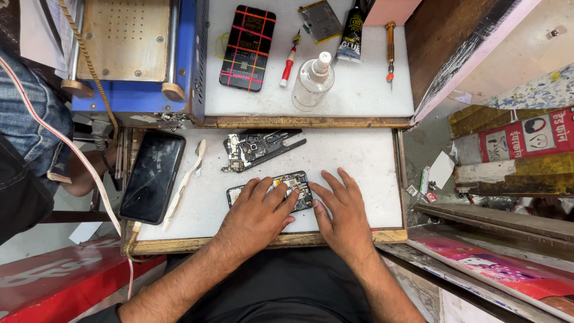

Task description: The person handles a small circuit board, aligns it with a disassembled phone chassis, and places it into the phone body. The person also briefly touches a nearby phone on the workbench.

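Note:
An opened phone (295, 183) with its inner boards exposed lies on the white work mat (353, 161). My left hand (256, 216) rests flat over its left half, fingers spread on the body. My right hand (339, 206) lies beside it on the right, index finger touching the phone's right edge. Neither hand grips anything. A removed phone frame with circuit parts (257, 148) lies just beyond the hands.
A black phone (152, 176) lies at the mat's left edge beside a white plastic strip (184, 182). On the upper shelf are a phone with taped back (247, 48), red screwdriver (288, 62), clear bottle (313, 82), glue tube (351, 33), orange screwdriver (390, 51) and blue machine (143, 60).

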